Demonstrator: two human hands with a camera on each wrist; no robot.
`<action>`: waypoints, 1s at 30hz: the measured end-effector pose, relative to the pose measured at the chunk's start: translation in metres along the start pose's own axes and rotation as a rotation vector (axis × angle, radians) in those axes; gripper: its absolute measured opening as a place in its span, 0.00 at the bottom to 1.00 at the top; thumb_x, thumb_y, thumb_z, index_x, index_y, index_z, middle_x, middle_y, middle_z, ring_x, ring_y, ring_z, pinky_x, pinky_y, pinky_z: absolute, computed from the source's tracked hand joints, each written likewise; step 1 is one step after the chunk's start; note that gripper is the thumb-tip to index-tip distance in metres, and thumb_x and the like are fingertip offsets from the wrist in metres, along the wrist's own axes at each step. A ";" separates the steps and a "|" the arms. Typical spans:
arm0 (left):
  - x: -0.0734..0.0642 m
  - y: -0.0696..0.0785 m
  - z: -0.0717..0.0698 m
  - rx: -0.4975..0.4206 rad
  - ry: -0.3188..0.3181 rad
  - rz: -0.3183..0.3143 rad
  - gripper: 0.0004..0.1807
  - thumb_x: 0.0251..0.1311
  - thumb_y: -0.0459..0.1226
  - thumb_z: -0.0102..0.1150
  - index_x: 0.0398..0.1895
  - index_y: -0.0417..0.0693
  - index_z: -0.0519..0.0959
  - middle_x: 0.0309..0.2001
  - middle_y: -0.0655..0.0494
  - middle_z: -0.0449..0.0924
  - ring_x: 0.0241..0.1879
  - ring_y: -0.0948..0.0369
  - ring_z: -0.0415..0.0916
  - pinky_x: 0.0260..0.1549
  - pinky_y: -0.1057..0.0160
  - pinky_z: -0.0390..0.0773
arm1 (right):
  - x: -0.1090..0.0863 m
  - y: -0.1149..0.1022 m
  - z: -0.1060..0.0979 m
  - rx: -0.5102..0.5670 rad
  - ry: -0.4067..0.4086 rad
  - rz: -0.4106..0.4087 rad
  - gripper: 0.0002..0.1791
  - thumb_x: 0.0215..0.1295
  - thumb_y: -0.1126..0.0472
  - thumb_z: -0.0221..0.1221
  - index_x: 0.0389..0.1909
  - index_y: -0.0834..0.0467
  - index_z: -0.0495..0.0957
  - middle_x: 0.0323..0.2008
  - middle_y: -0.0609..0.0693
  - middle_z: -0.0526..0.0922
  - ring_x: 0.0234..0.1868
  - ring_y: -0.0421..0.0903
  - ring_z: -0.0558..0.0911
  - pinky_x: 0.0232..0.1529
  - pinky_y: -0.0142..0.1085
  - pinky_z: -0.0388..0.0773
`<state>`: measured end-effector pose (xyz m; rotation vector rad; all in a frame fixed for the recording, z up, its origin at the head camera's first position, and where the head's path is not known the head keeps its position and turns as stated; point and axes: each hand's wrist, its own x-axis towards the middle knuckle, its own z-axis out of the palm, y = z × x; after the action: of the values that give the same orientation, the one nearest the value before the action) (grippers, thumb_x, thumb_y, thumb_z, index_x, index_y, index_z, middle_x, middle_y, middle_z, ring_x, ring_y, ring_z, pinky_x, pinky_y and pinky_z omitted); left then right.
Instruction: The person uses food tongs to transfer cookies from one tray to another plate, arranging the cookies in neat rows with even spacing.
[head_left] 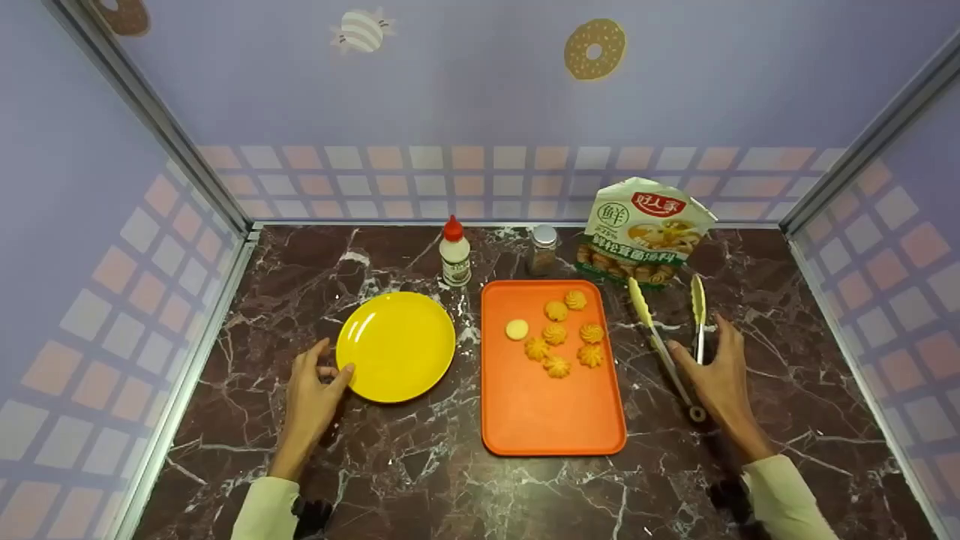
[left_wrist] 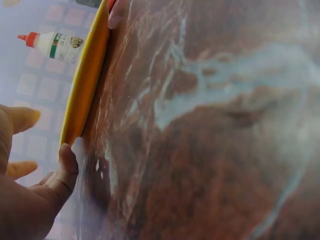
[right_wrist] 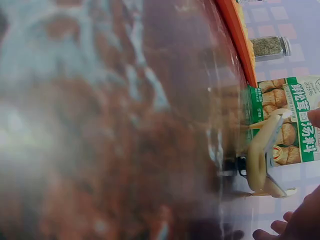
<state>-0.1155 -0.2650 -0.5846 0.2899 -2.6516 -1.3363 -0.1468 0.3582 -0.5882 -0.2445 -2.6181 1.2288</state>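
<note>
A round yellow plate lies on the left of the table. My left hand is at its left rim, thumb over the edge and fingers spread loosely; in the left wrist view one fingertip meets the rim of the plate. On the right lie metal tongs with cream-coloured tips, their arms spread apart. Over them is my right hand, thumb and fingers apart on either side of the arms, not closed round them. The tongs stand beside the fingers in the right wrist view.
Between the hands lies an orange tray bearing several swirled cookies and one pale round disc. Behind stand a red-capped squeeze bottle, a spice jar and a green-white food pouch. Patterned walls enclose three sides.
</note>
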 end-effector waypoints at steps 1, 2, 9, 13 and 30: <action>0.000 0.000 0.000 0.002 0.000 -0.004 0.36 0.76 0.36 0.68 0.82 0.35 0.68 0.67 0.36 0.74 0.51 0.46 0.84 0.46 0.62 0.78 | 0.000 0.000 0.001 0.000 -0.002 0.003 0.56 0.72 0.48 0.73 0.87 0.67 0.52 0.82 0.73 0.56 0.82 0.72 0.59 0.79 0.68 0.58; 0.000 -0.001 0.001 0.001 0.002 -0.008 0.35 0.76 0.36 0.68 0.81 0.35 0.68 0.65 0.36 0.74 0.50 0.47 0.84 0.45 0.63 0.78 | 0.000 0.001 0.002 -0.002 -0.002 0.003 0.57 0.71 0.48 0.73 0.87 0.68 0.52 0.82 0.74 0.56 0.82 0.72 0.59 0.80 0.68 0.57; -0.004 -0.004 0.001 -0.176 -0.044 -0.052 0.34 0.78 0.32 0.64 0.82 0.36 0.66 0.51 0.38 0.82 0.24 0.61 0.79 0.20 0.68 0.78 | -0.001 0.002 0.008 -0.019 0.028 0.016 0.58 0.69 0.49 0.74 0.85 0.74 0.51 0.76 0.79 0.60 0.78 0.74 0.62 0.78 0.67 0.58; -0.005 -0.007 0.002 -0.230 -0.087 -0.077 0.36 0.80 0.33 0.63 0.85 0.39 0.62 0.37 0.42 0.85 0.17 0.57 0.78 0.16 0.65 0.78 | -0.005 0.004 0.012 -0.041 0.045 0.039 0.58 0.68 0.49 0.74 0.84 0.76 0.53 0.71 0.80 0.65 0.72 0.74 0.66 0.75 0.67 0.61; 0.000 -0.015 0.002 -0.462 -0.251 -0.174 0.46 0.78 0.24 0.59 0.91 0.40 0.46 0.31 0.39 0.84 0.19 0.55 0.84 0.18 0.60 0.84 | -0.012 0.013 0.027 -0.095 0.095 -0.003 0.49 0.63 0.49 0.78 0.73 0.77 0.69 0.61 0.76 0.74 0.65 0.72 0.70 0.65 0.64 0.66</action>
<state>-0.1148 -0.2722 -0.5976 0.3111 -2.4408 -2.1100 -0.1422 0.3441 -0.6169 -0.3084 -2.5968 1.0654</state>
